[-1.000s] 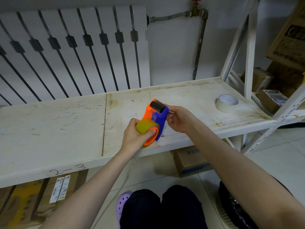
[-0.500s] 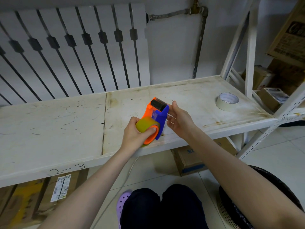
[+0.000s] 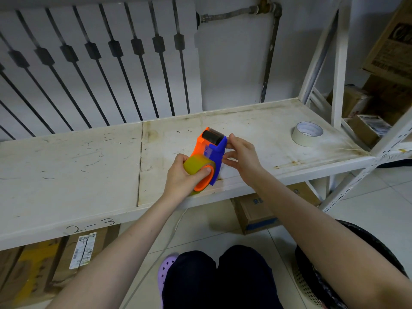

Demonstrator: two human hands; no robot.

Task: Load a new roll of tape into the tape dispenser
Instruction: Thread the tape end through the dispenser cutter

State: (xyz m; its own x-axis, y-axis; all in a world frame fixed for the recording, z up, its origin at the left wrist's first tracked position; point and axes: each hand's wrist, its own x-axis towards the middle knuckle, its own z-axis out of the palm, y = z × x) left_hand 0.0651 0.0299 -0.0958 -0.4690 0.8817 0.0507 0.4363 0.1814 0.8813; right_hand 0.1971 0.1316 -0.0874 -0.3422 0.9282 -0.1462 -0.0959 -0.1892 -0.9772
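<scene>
Tape dispenser, orange and blue, is held just above the shelf's front edge. The left grip wraps the yellow tape roll seated on it, and the right grip pinches its blue side. Handwritten "2-3" marks the shelf edge. A basket holds something dark.

the person is wearing dark navy trousers, looking plain and unpatterned over both knees; a lilac clog, dotted with small round holes across its top, is covering one foot; both forearms are showing bare all the way down to the left hand and the right hand.
</scene>
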